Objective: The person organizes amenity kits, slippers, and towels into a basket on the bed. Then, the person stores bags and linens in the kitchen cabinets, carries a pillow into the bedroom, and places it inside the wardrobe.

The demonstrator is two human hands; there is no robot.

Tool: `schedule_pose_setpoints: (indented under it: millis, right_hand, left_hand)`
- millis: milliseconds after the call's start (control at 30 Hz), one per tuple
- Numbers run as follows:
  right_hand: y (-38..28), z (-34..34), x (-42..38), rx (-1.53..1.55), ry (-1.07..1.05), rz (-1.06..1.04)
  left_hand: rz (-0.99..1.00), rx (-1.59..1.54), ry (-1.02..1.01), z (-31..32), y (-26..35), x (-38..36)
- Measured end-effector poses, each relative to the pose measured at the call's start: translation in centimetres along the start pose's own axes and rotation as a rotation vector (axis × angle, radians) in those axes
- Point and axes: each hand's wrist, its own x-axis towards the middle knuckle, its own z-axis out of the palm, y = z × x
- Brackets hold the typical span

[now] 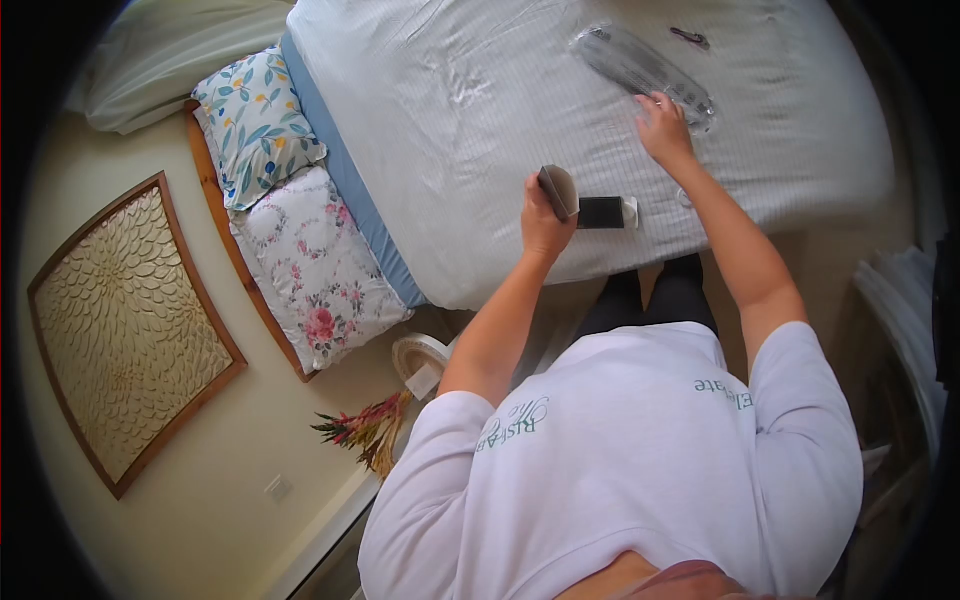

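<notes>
My left hand [546,222] is wrapped around a small open box [562,190] with a plain grey-brown inside, held tilted above the bed. Just right of it, a flat dark rectangular item [601,212] with a white piece at its end lies on the white bedspread [450,130]. My right hand [664,130] reaches out over the bed, fingers slightly bent and apart, the fingertips at the near edge of a long dark item in clear plastic wrap [645,75]. A small dark slim object [689,38] rests beyond that package.
A small round white item [684,198] lies close to the bed's near edge, under my right forearm. Two patterned pillows, one with leaves [255,125] and one with flowers [305,270], lean at the headboard. Dried flowers [375,430] stand at left near a framed relief panel [135,330].
</notes>
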Motion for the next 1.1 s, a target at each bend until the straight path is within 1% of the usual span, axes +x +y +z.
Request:
schedule_pose_setpoints:
  millis: [33,67,133,167,233,333,400,467,500,533,633,667,700,767,833,900,967,1000,1100]
  right_hand:
    - [2.1,1.1,0.4,-0.209,-0.014,-0.018]
    - [3.7,1.7,0.8,-0.248,-0.076,-0.052]
    - [5.8,1.8,1.5,-0.333,-0.196,-0.12]
    - [6.6,1.9,1.7,-0.346,-0.276,-0.115]
    - [6.0,0.8,3.0,-0.374,-0.435,-0.107]
    - [1.7,-0.9,3.0,0.007,-0.195,-0.099]
    - [-3.7,-4.0,1.7,0.564,-0.116,0.07]
    - [-8.7,-7.4,-0.2,1.113,-0.2,0.218]
    - [-11.1,-9.3,-1.3,1.235,-0.204,0.248]
    - [-11.8,-10.2,-2.3,1.087,-0.275,0.146]
    - [-13.4,-11.1,-4.3,0.811,-0.256,-0.11]
    - [-12.7,-10.0,-4.6,0.727,-0.158,-0.283]
    - [-11.8,-9.2,-4.4,0.707,-0.093,-0.208]
    - [-9.0,-7.4,-4.1,0.675,0.026,-0.055]
    - [-2.2,-3.8,-3.2,0.361,0.046,0.233]
    - [4.3,-0.2,-3.9,0.006,-0.01,0.504]
    - [6.8,0.4,-4.9,-0.083,-0.107,0.475]
    - [6.8,0.2,-5.0,-0.128,-0.157,0.458]
    - [5.5,-0.5,-4.0,0.01,-0.213,0.358]
  left_hand:
    - [-0.011,-0.003,-0.024,-0.2,0.2,-0.1]
    - [-0.025,-0.005,-0.055,-0.4,0.3,-0.3]
    - [0.092,-0.034,0.001,-0.3,0.5,0.0]
    - [0.147,-0.05,0.029,-0.3,0.6,0.0]
    - [0.161,-0.053,0.045,-0.4,1.1,0.0]
    - [0.166,-0.012,0.062,-0.3,1.0,0.0]
    - [0.202,0.047,0.097,0.2,0.4,0.1]
    - [0.086,-0.023,0.075,0.8,0.0,-0.2]
    - [0.029,-0.06,0.061,1.1,0.0,-0.3]
    - [0.014,-0.065,0.056,1.1,0.2,-0.3]
    - [-0.032,-0.086,0.02,1.6,0.6,-0.3]
    - [-0.048,-0.094,0.001,1.7,0.6,-0.1]
    - [-0.067,-0.099,-0.018,1.8,0.6,0.0]
    - [0.013,-0.086,0.042,1.9,1.1,0.5]
    - [0.069,-0.076,0.061,1.7,1.1,0.2]
    - [0.118,-0.075,0.059,1.9,0.8,0.6]
    - [0.082,-0.088,0.029,1.7,0.9,0.5]
    - [0.061,-0.095,0.016,1.8,1.0,0.4]
    - [0.066,-0.087,0.033,1.7,0.9,0.4]
